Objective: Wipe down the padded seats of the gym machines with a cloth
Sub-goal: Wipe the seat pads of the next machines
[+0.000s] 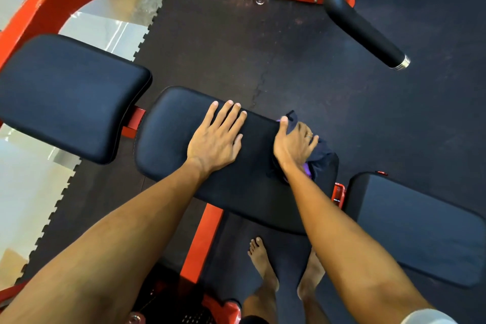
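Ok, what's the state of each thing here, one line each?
Left hand: flat on the middle pad, fingers straight.
Right hand: grips the cloth at that pad's right edge.
Cloth: bunched under the right hand.
Left pad: no hand on it.
Right pad: no hand on it.

Centre black padded seat [168,139]: the left hand [215,139] lies flat on its top, fingers straight. At the pad's right end the right hand [293,143] holds a bunched dark cloth [322,155] against the surface. The pad sits on a red frame [202,239], which stands on black interlocking rubber matting [289,60]. Two bare feet [263,263] stand on the matting beneath the pad. A pale floor [26,192] borders the matting's toothed left edge
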Motion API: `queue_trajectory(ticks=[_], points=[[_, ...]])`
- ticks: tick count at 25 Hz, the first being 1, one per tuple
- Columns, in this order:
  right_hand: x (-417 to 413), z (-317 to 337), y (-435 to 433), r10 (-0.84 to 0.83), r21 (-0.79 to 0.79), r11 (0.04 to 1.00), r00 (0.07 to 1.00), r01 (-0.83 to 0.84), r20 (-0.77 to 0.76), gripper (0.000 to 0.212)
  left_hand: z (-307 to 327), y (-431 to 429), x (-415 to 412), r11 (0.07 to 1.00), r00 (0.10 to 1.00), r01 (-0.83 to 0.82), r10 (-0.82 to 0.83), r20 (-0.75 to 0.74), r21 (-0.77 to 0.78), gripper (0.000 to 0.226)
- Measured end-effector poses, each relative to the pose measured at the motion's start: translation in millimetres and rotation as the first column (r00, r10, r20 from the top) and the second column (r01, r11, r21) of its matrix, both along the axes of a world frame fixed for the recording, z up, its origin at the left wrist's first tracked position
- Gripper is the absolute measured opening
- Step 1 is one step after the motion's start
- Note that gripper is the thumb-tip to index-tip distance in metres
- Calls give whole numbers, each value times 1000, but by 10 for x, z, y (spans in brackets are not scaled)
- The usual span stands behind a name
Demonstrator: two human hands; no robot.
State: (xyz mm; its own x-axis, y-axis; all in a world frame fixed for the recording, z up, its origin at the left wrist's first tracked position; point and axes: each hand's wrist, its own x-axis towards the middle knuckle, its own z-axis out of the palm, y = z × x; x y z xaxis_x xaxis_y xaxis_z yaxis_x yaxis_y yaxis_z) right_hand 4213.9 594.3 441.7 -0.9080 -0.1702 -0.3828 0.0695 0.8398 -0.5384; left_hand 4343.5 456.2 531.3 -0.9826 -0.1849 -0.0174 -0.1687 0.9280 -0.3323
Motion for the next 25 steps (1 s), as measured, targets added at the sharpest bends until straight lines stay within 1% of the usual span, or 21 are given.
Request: queue_trajectory(ticks=[3,5,6,8,10,12,15,16,17,18,19,21,22,23,25], points=[[424,236,-270,173,-96,977,974,-189,-148,68,-7,3,23,1000,1000,-2,2,2,12,58],[664,289,-202,244,-147,948,942,-282,-231,67,-2,-14,11,1000,1000,-5,5,-3,-3,58],[762,261,-88,276,-154,935,927,-320,-252,66,-1,-18,13,1000,1000,-8,9,8,-10,58],[959,73,260,344,-105,919,904,-379,-253,68,-11,-2,27,999,999,4,-2,50,-38,59],[1024,-177,660,327,-61,938,931,-340,-163,70,-9,8,46,998,997,11,-7,72,-61,59],[861,-383,888,212,-30,977,977,-212,-25,68,8,15,44,999,997,-5,8,77,-47,59],[418,-416,762,-12,30,1000,991,9,133,67,-42,96,22,1000,994,21,-19,105,-17,62],[320,-346,629,-61,29,998,984,57,165,69,-71,133,2,999,992,47,-46,120,-5,63],[288,-260,501,-75,16,997,982,73,174,69,-103,186,-26,997,989,72,-73,131,10,63],[323,-200,404,-51,-9,999,987,53,149,68,-142,254,-64,996,986,91,-94,138,27,63],[409,-151,367,7,-50,999,996,-3,92,66,-197,332,-109,993,983,106,-111,146,44,63],[693,-118,462,160,-111,980,986,-165,-54,63,-318,490,-202,988,973,129,-143,180,84,64],[844,-153,587,225,-122,964,969,-237,-101,64,-387,569,-251,985,966,142,-159,202,100,65],[974,-223,743,271,-121,951,956,-284,-114,65,-455,644,-292,983,961,147,-169,218,113,66],[1056,-449,1079,268,-82,958,961,-274,-72,66,-563,758,-351,981,962,142,-167,216,130,66]])
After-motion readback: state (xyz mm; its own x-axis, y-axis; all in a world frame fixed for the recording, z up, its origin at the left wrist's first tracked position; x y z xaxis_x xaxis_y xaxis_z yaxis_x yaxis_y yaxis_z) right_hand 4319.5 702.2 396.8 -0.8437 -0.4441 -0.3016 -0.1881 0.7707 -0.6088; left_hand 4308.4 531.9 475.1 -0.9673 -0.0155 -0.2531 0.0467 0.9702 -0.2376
